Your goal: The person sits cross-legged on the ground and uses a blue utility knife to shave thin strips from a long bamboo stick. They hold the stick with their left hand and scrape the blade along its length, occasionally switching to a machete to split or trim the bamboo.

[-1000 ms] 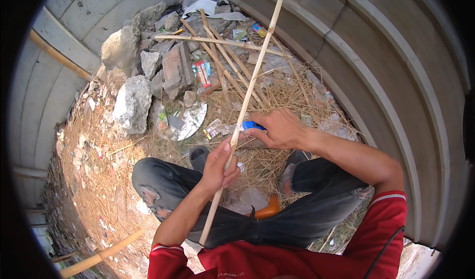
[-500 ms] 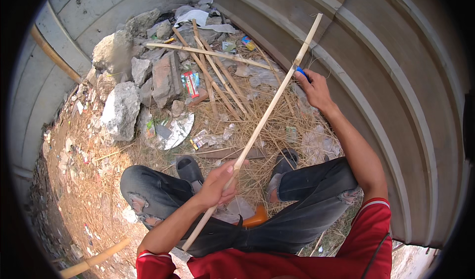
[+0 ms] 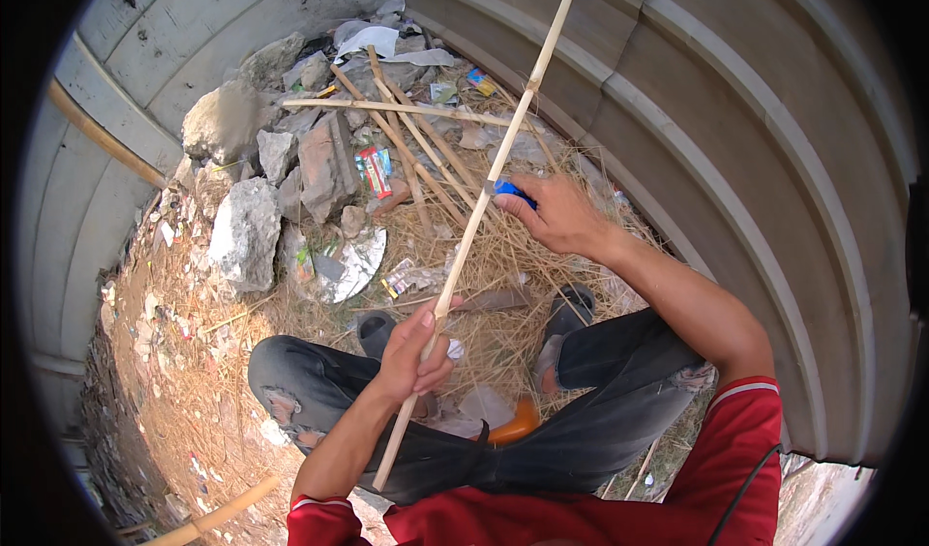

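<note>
A long, pale bamboo stick (image 3: 467,241) slants across the middle, its top end up toward the ribbed wall and its lower end near my lap. My left hand (image 3: 414,354) is closed around the lower part of it. My right hand (image 3: 559,215) grips a small blue-handled knife (image 3: 515,194), whose short blade rests against the stick well above my left hand. Part of the knife is hidden inside my fingers. Past the blade, a node with frayed fibres shows on the stick's upper part.
Several bamboo sticks (image 3: 411,144) lie crossed on the ground ahead, beside rocks and broken bricks (image 3: 244,231). Straw-like shavings (image 3: 503,328) and litter spread around my sandals. A ribbed wall (image 3: 755,149) rises close on the right. An orange curved thing (image 3: 518,422) lies between my legs.
My right hand and the knife have moved down along the stick, toward me and leftward. The stick's top end has swung left and up; my left hand still holds it, slightly further left.
</note>
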{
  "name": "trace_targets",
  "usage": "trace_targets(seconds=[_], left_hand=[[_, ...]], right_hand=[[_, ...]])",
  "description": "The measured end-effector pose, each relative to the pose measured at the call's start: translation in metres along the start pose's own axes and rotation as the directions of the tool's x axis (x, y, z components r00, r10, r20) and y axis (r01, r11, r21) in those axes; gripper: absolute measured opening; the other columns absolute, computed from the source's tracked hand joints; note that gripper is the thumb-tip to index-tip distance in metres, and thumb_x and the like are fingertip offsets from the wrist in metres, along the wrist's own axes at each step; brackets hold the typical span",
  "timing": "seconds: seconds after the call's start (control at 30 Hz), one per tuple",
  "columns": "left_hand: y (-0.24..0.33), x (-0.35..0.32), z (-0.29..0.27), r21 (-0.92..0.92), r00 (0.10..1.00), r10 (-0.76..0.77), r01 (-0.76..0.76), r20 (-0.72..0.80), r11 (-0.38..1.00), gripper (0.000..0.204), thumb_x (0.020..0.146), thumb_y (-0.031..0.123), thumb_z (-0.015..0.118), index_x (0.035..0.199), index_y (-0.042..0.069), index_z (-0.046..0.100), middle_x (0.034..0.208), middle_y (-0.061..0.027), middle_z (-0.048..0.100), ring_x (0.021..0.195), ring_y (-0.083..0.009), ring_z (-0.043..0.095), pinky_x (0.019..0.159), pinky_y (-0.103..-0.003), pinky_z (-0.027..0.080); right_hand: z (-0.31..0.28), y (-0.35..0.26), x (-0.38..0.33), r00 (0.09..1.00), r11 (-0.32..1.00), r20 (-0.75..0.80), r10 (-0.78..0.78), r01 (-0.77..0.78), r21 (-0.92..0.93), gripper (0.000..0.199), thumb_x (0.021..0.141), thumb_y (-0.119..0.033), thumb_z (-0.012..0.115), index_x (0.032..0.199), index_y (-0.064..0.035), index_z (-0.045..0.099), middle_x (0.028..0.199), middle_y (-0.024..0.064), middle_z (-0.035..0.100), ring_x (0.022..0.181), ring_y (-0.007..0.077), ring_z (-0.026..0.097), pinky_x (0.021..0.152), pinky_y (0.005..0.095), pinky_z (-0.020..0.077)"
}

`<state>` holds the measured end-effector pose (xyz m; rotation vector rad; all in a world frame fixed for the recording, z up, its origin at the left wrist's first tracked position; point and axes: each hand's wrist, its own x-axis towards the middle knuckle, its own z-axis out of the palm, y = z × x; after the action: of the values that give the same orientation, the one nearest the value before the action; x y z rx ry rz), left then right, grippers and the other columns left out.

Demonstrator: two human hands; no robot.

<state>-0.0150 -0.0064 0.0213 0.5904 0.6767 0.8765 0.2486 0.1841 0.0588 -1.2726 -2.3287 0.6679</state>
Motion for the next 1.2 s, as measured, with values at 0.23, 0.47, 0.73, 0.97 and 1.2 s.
trace_targets(seconds=[0.23, 0.47, 0.73, 0.97, 1.2], left_hand=[[-0.011, 0.005, 0.005, 0.041, 0.995, -0.055, 0.052, 0.082, 0.998, 0.052, 0.114, 0.038, 0.036, 0.154, 0.005, 0.037, 0.053, 0.0031, 0.030, 0.036, -0.0071, 0.029, 0.036, -0.023, 0.029], [-0.015, 0.003, 0.002, 0.097, 0.996, -0.054, 0.047, 0.064, 0.994, 0.053, 0.114, 0.039, 0.037, 0.155, 0.005, 0.037, 0.053, 0.0027, 0.031, 0.035, -0.0074, 0.030, 0.036, -0.023, 0.030], [-0.016, 0.007, 0.001, 0.066, 0.996, -0.069, 0.066, 0.054, 0.996, 0.053, 0.113, 0.038, 0.038, 0.154, 0.004, 0.038, 0.053, 0.0030, 0.031, 0.035, -0.0072, 0.030, 0.036, -0.022, 0.031], [-0.016, 0.010, 0.001, 0.078, 0.997, -0.054, 0.049, 0.064, 0.996, 0.054, 0.114, 0.038, 0.038, 0.154, 0.003, 0.037, 0.052, 0.0029, 0.031, 0.035, -0.0076, 0.031, 0.035, -0.023, 0.031], [-0.015, 0.012, 0.000, 0.077, 0.999, 0.010, -0.012, 0.032, 0.997, 0.054, 0.114, 0.038, 0.037, 0.154, 0.003, 0.037, 0.052, 0.0027, 0.032, 0.035, -0.0081, 0.032, 0.035, -0.023, 0.031]], right_hand=[[-0.049, 0.085, 0.021, 0.951, 0.968, -0.220, 0.219, -0.240, -0.073, 0.053, 0.100, -0.052, 0.058, 0.098, -0.0006, 0.071, 0.076, 0.0229, 0.065, 0.073, 0.0427, 0.062, 0.070, 0.0497, 0.0469], [-0.050, 0.080, 0.018, 0.935, 0.973, -0.276, 0.224, -0.231, 0.009, 0.045, 0.095, -0.047, 0.069, 0.092, -0.0015, 0.072, 0.069, 0.0187, 0.061, 0.065, 0.0339, 0.058, 0.066, 0.0433, 0.0466], [-0.045, 0.085, 0.015, 0.869, 1.000, -0.495, -0.027, 0.023, -0.013, 0.045, 0.095, -0.042, 0.072, 0.084, 0.0007, 0.066, 0.060, 0.0108, 0.047, 0.057, 0.0182, 0.043, 0.055, 0.0367, 0.0375], [-0.058, 0.115, 0.019, 0.832, 0.722, -0.308, 0.462, -0.151, 0.675, 0.048, 0.098, -0.043, 0.067, 0.073, -0.0029, 0.060, 0.057, -0.0001, 0.047, 0.055, 0.0107, 0.045, 0.052, 0.0330, 0.0346], [-0.056, 0.108, 0.008, 0.956, 0.953, -0.165, 0.242, -0.266, -0.147, 0.061, 0.088, -0.064, 0.066, 0.088, -0.0040, 0.078, 0.064, 0.0107, 0.064, 0.066, 0.0246, 0.067, 0.066, 0.0415, 0.0503]])
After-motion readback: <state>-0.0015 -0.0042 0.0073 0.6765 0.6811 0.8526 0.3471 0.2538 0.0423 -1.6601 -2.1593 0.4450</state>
